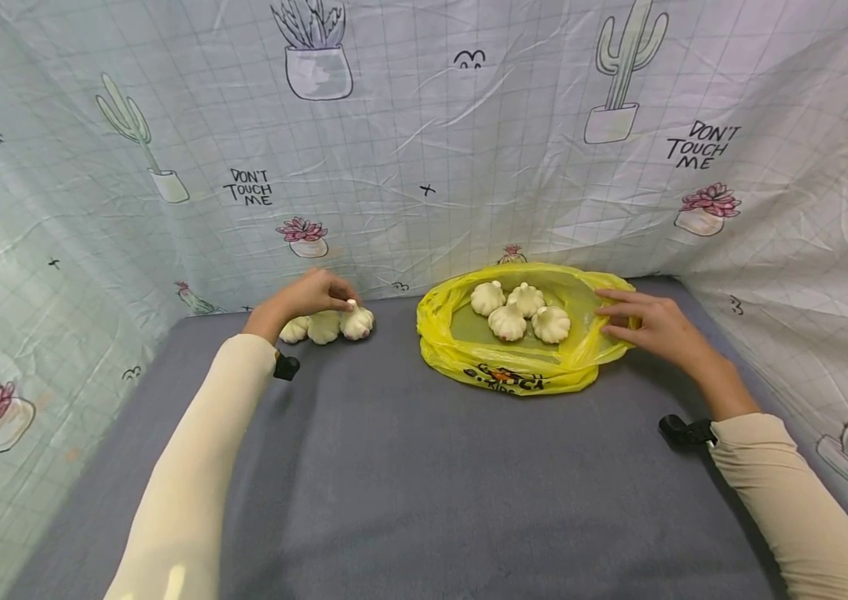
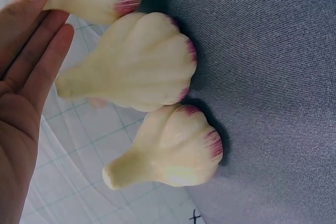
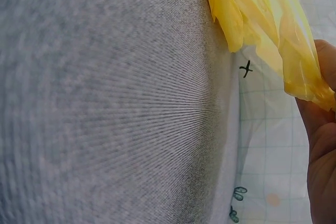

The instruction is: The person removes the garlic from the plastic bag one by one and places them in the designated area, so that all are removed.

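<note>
"Which bulb is in hand?"

"The bulb [image 1: 358, 325] at the right end of a row of three on the table [image 1: 424, 467]. The left hand [image 1: 307, 295] pinches its stem between thumb and fingertips."

"Which way does it point?"

"Stem up, base down, so its long axis is close to upright. The other two bulbs [image 1: 324, 328] stand beside it in much the same way. The left wrist view is turned on its side: there the stems run leftward, toward the hand."

"And the right hand [image 1: 652, 323]?"

"It pinches the right end of the yellow bag [image 1: 439, 346] by its rim. The bag lies on the table to the right of the row, mouth up, its long axis running left to right."

"What does each view add?"

"Only the head view takes in the four bulbs [image 1: 508, 322] clustered in the bag and the lettering [image 1: 506, 379] on its near side. The left wrist view brings out pink streaks [image 2: 191, 51] round the bases. The right wrist view shows folded plastic caught between thumb and finger, a grip harder to read from the head."
</note>
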A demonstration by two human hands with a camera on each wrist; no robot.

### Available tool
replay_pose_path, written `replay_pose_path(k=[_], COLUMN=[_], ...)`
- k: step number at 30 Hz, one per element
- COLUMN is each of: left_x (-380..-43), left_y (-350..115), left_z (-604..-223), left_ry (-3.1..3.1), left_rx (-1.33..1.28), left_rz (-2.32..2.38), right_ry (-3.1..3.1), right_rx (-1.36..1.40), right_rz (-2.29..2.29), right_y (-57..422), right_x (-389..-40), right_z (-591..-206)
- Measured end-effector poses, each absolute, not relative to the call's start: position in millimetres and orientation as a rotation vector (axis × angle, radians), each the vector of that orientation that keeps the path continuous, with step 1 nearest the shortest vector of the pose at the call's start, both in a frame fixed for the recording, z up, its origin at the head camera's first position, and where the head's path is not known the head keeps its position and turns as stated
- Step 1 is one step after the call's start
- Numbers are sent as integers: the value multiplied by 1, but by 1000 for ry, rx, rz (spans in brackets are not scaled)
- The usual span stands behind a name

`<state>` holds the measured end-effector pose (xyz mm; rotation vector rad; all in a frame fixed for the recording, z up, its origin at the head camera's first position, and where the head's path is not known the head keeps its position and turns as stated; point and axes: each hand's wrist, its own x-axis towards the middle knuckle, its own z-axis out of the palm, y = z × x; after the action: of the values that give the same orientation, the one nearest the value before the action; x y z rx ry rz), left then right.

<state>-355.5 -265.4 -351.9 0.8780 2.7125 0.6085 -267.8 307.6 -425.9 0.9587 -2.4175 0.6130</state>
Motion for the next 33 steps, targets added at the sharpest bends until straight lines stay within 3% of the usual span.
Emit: replay_pose_path(k=[33], left_x=[-356], left_y=[-255], left_z=[-359], left_ry=[2757], left_rx=[887], left_rz=[571], right_ry=[-2434], right_rx=[952], right_rz=[614], right_y=[306], right_x=[-265], right_z=[-422])
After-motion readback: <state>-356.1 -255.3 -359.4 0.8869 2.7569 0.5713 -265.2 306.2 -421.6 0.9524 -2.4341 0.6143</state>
